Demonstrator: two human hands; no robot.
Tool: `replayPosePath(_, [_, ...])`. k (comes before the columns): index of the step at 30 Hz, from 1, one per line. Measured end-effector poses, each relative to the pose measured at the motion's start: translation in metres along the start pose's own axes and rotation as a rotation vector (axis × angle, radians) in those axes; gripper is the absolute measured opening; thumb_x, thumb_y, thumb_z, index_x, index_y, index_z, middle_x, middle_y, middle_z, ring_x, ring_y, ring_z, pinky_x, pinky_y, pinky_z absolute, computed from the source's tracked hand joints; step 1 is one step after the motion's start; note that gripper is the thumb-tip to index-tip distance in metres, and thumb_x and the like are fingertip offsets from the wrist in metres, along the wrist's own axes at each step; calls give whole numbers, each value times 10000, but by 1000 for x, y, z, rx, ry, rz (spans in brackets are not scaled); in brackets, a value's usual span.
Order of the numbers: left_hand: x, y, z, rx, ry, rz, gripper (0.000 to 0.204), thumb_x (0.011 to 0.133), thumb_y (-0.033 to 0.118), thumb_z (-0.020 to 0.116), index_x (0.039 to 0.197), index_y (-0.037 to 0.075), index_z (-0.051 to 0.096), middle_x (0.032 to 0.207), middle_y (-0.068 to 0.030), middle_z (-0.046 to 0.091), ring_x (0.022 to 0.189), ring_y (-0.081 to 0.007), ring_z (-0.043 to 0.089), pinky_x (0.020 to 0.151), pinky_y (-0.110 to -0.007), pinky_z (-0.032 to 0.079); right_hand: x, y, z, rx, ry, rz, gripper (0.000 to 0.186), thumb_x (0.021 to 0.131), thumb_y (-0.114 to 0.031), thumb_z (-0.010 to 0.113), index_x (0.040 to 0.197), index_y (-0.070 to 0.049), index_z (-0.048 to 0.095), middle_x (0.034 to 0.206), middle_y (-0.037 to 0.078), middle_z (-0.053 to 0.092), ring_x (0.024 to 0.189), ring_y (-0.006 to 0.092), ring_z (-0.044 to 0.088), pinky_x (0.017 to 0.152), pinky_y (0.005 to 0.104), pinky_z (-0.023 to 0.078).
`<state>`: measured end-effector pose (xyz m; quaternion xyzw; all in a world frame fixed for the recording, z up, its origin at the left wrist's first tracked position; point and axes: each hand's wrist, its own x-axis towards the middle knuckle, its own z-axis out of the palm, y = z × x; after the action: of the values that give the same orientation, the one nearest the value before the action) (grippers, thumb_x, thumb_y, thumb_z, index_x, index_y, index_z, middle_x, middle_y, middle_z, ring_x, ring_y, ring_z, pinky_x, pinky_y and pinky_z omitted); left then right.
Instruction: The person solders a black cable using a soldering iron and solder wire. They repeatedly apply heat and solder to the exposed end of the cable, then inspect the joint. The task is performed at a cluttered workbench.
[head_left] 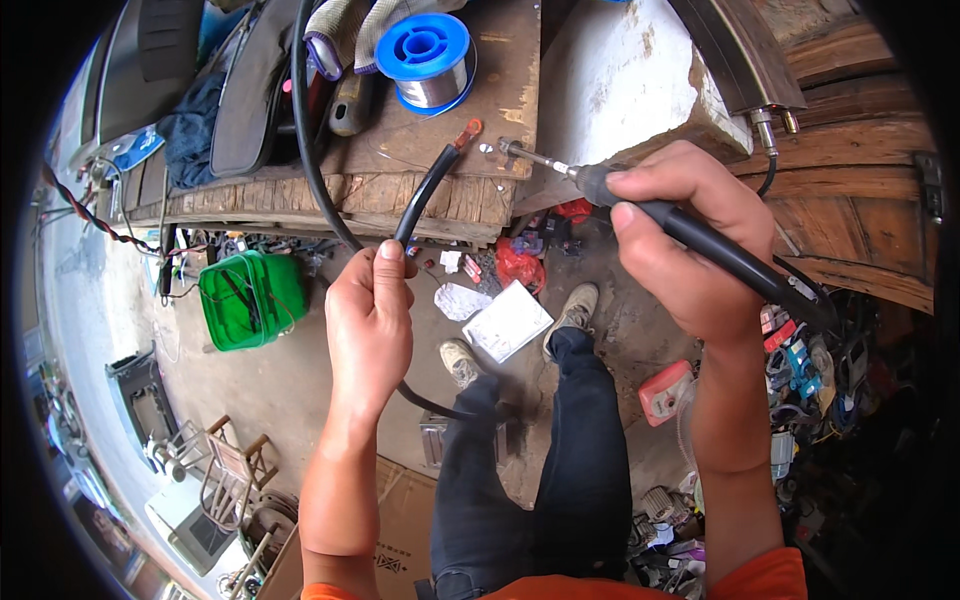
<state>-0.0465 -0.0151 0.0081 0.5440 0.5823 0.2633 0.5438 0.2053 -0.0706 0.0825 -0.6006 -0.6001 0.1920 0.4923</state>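
Observation:
A thick black cable (427, 196) is gripped in my left hand (371, 320), its end pointing up over the bench edge. At that end sits a copper-coloured terminal lug (469, 132). My right hand (690, 240) is wrapped round the black handle of a soldering iron (700, 243). The iron's metal tip reaches left over the bench corner, apart from the lug, with a small dark blob at its end. Behind the lug, a blue spool of solder wire (425, 60) stands on the wooden bench (400, 160).
Work gloves (345, 30) and a tool handle (351, 103) lie at the back of the bench. A white block (640, 75) and a metal-cased device (745, 55) stand right of it. Below are a green bucket (252, 300), a white box (508, 321) and piled scrap (800, 370).

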Motion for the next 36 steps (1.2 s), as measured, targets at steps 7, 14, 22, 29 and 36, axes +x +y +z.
replayPosePath(7, [-5,-2,7,75,52,53,390,1101,334,523,902,10,610,597,73,438,497,-17,344,443,-223,265,8,2,11,-19,-24,-9,166,746,59,724,904,11,701,736,75,661,641,141,653,585,286,491])
replayPosePath(14, [-5,-12,13,89,71,83,390,1105,323,514,893,10,609,595,73,432,508,-20,345,455,-228,259,18,-3,11,-136,-143,-136,174,756,95,685,913,21,703,788,64,640,687,117,587,640,254,448])
replayPosePath(22, [-10,-9,20,168,104,106,370,1081,254,554,866,-39,624,559,-125,537,510,-172,481,522,-376,418,24,-8,10,-237,-214,-206,188,727,88,681,895,6,702,776,79,639,675,159,612,630,270,463])
replayPosePath(29, [-10,-11,24,248,132,165,342,1071,232,566,848,-26,593,552,-158,547,465,-253,508,499,-405,408,25,-10,13,-232,-215,-209,189,732,86,680,902,6,701,769,76,643,665,149,609,624,267,461])
replayPosePath(36, [-11,-12,25,250,118,150,342,1066,225,570,825,-19,566,557,-174,557,471,-315,545,499,-415,420,13,-14,15,-8,-92,114,141,844,40,687,984,28,701,782,21,655,680,64,579,626,221,445])
